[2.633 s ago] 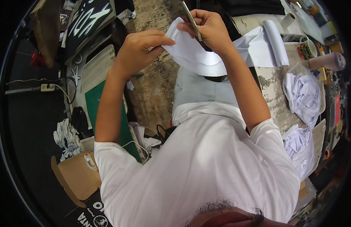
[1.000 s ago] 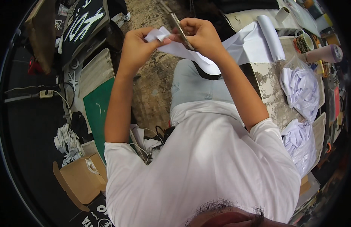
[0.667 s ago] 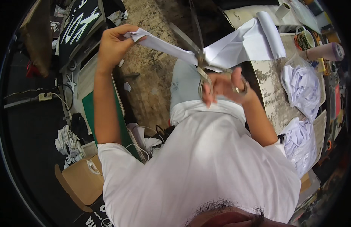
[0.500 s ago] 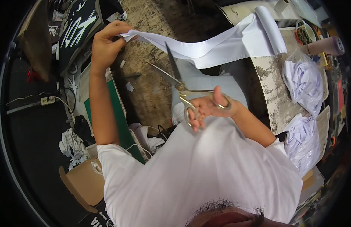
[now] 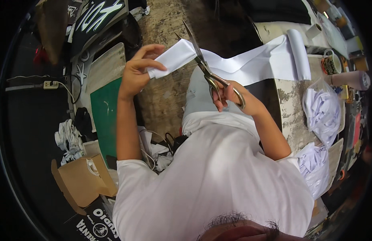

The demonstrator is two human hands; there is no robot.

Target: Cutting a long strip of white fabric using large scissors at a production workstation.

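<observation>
My left hand (image 5: 139, 74) pinches the folded end of a long white cloth strip (image 5: 172, 58). My right hand (image 5: 246, 102) grips the handles of large metal scissors (image 5: 207, 73), thumb in one loop and fingers at the other. The blades point away from me and lie across the folded end, one in front and the other's tip showing behind it. The strip runs right to a white roll (image 5: 299, 54) on a worn board (image 5: 288, 108), over my light blue trousers.
Clear bags of white cloth (image 5: 320, 114) lie at right, beside a patterned mug (image 5: 330, 64) and a pale pink cylinder (image 5: 350, 80). At left are a green mat (image 5: 101, 128), an open cardboard box (image 5: 81, 180) and a power strip with cords (image 5: 51, 85).
Since half a second ago, my right hand has raised the scissors up to the cloth. My left hand has moved right and down, and the cloth end now shows as a flat folded band.
</observation>
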